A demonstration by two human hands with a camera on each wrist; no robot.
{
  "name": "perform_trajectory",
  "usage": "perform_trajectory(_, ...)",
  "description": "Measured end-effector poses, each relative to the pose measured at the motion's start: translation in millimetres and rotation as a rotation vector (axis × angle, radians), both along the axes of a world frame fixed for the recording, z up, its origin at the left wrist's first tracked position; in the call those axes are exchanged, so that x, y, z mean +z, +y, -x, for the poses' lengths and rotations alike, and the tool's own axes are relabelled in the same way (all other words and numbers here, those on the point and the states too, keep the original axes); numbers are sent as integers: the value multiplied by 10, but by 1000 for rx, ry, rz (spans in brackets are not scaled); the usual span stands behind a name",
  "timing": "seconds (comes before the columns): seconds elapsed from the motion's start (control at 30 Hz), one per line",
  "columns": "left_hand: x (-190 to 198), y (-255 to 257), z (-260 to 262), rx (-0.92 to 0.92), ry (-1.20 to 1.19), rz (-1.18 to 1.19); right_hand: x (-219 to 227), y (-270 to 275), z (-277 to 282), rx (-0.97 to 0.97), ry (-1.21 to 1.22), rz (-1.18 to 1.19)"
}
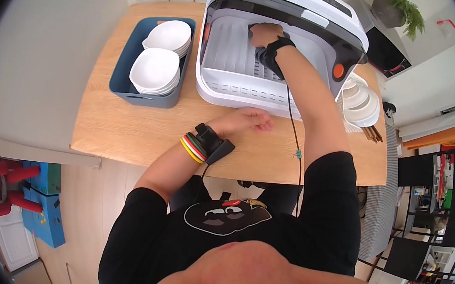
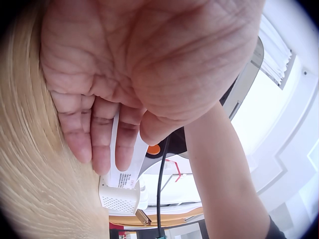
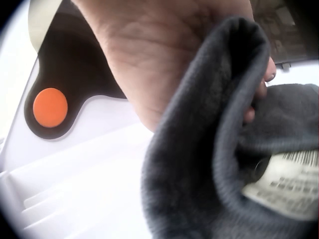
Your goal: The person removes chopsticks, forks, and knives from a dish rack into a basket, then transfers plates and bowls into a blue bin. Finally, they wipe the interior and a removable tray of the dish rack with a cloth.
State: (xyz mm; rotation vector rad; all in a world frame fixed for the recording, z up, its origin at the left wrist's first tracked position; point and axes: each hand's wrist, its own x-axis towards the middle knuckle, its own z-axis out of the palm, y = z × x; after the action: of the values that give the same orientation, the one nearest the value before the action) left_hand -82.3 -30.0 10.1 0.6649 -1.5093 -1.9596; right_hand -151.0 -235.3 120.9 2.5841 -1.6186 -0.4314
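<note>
My right hand [image 1: 266, 35] is inside a white dish-drying cabinet [image 1: 243, 100] whose dark see-through lid is raised. In the right wrist view it grips a dark grey cloth [image 3: 192, 144], folded over itself, with a pale printed label [image 3: 289, 184] showing. The cloth hangs over the ribbed white interior of the cabinet. My left hand [image 1: 244, 120] rests on the wooden table [image 1: 128, 130] just before the cabinet's front edge. Its palm shows in the left wrist view, with relaxed fingers [image 2: 102, 134] and nothing held.
Left of the cabinet, a blue-grey bin [image 1: 148, 100] holds two stacks of white bowls [image 1: 154, 69]. On the right are white dishes [image 1: 363, 104] in a perforated rack and brown chopsticks [image 1: 373, 134]. A black cable [image 1: 294, 130] runs from my right wrist over the table edge.
</note>
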Motion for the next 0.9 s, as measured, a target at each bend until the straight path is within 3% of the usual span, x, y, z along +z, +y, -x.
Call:
perform_trajectory(0.1,-10,-6,6,-1,-11,-2,-117,-88,-18,-10,-24,-55)
perform_trajectory(0.2,-3,-4,-3,6,-24,-30,-173,-64,-126,-50,15,43)
perform_trajectory(0.37,17,-13,10,-10,-9,-31,-194,-27,25,85,-90,49)
perform_trajectory(0.6,0,-8,3,-16,1,-29,-237,-71,87,85,-113,2)
perform_trajectory(0.67,-6,-12,8,-16,-3,-34,-276,-64,135,57,-279,62)
perform_trajectory(0.77,-19,-17,12,-19,-14,-21,-230,23,89,-11,-322,124)
perform_trajectory(0.9,10,-11,-10,-16,-6,-13,-262,-15,4,44,-287,171)
